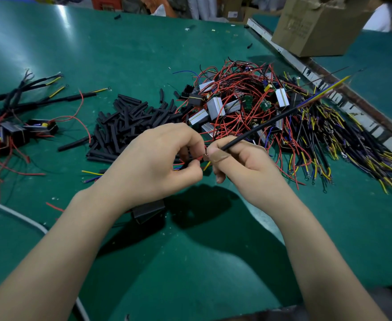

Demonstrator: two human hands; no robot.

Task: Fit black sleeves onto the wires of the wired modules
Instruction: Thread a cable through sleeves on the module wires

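My right hand [241, 163] pinches the near end of a long black sleeve [259, 127] that slants up to the right, with yellow and blue wires [329, 88] sticking out of its far end. My left hand [158, 163] pinches a red wire end [198, 158] right beside that sleeve's near end. A black module [147, 210] hangs or lies under my left wrist, partly hidden. Loose black sleeves [125, 121] are heaped just beyond my left hand. Silver and black wired modules [215, 107] with red wires are piled behind my hands.
Sleeved modules [16, 128] lie at the left edge of the green table [120, 47]. A spread of yellow, blue and black ring-terminal wires [343, 144] covers the right side. A cardboard box [315, 26] stands at the back right. A white cable [16, 216] runs at the near left.
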